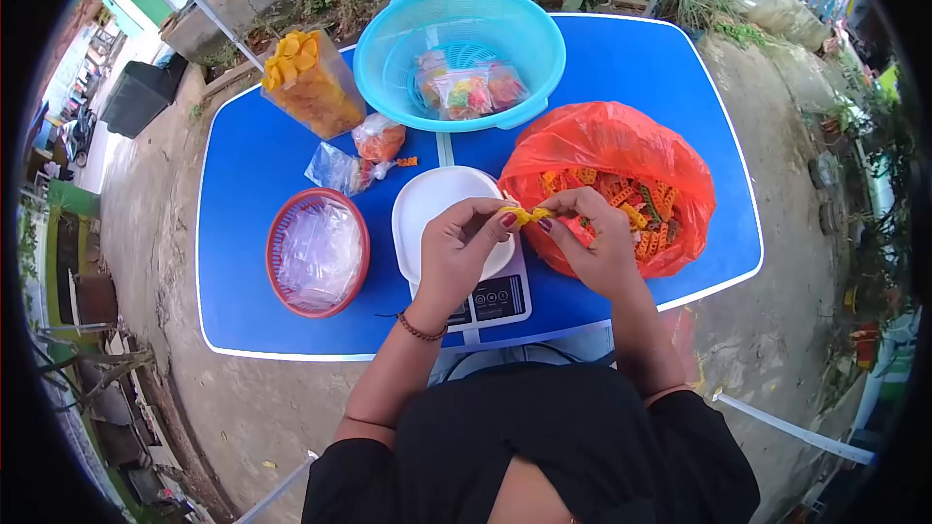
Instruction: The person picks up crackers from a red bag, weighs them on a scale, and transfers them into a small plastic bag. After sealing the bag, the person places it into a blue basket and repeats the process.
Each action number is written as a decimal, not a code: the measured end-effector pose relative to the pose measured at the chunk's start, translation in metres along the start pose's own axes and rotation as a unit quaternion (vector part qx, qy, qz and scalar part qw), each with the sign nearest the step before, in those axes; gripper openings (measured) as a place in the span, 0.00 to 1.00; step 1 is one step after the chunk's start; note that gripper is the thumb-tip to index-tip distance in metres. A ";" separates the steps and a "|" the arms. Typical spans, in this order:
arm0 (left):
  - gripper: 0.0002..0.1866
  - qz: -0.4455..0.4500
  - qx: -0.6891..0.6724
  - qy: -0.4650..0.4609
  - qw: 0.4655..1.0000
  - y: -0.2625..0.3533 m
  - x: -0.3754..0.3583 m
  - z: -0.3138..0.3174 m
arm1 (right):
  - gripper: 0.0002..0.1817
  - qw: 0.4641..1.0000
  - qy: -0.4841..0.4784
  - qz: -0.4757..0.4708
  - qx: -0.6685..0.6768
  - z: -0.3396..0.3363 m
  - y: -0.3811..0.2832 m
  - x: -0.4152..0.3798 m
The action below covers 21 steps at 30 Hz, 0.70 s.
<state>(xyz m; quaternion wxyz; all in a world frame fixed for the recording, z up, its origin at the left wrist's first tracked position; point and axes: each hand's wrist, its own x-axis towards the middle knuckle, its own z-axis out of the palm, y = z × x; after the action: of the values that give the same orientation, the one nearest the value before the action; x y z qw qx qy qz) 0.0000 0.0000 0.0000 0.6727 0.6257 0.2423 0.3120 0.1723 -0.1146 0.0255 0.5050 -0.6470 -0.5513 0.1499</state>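
Note:
My left hand (460,245) and my right hand (599,243) meet in front of me, fingertips pinching a small yellow cracker piece (525,216) between them. Its exact shape is partly covered by the fingers. Below my left hand lies the white tray (427,196) of a kitchen scale, whose dark button panel (498,299) shows at the near edge. Close to my right hand sits an open red plastic bag (607,131). Inside it are many orange, yellow and green ridged crackers (649,218).
A turquoise basin (388,68) at the back holds several filled packets (476,89). At left stand a bag of yellow chips (309,82), small tied bags (379,136), and a red basket (276,277) of clear plastic bags (320,247). All rest on a blue table (238,194).

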 end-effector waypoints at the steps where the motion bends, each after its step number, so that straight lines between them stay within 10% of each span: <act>1: 0.11 0.003 0.010 0.022 1.000 0.002 -0.005 -0.002 | 0.11 1.000 -0.002 -0.010 0.001 0.002 -0.004 0.002; 9: 0.11 0.033 0.420 0.036 0.906 0.011 -0.028 -0.054 | 0.09 0.996 -0.076 -0.020 -0.046 0.076 -0.006 0.011; 21: 0.19 0.054 0.334 0.070 0.938 0.002 -0.025 -0.072 | 0.13 0.997 -0.058 -0.045 -0.039 0.082 -0.002 0.006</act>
<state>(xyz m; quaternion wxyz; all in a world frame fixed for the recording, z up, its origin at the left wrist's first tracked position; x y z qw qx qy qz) -0.0692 0.0315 -0.0064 0.3885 0.8031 0.3449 0.2917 0.1116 -0.0694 -0.0072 0.4529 -0.6312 -0.6134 0.1424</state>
